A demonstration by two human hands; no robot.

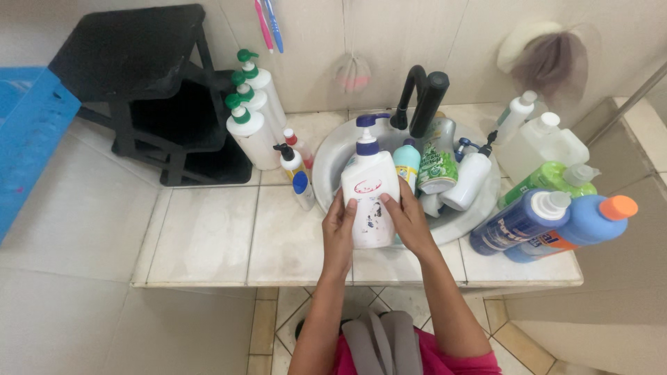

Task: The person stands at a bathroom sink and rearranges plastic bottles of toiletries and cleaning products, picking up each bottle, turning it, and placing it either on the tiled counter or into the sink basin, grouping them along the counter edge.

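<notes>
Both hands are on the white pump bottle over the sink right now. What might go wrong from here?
The sink is crowded: moving the white pump bottle, held by the left hand and right hand, could topple the teal bottle or green refill pouch behind it. The two blue bottles lie on their sides near the counter's front edge and might roll off if bumped. The small blue-capped bottle beside the left hand could also get knocked over.

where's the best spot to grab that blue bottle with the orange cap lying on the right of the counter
Probably around the blue bottle's body just below the orange cap, coming from above. It lies on its side, pressed against the dark blue bottle, so only the top and right flank look free.
</notes>
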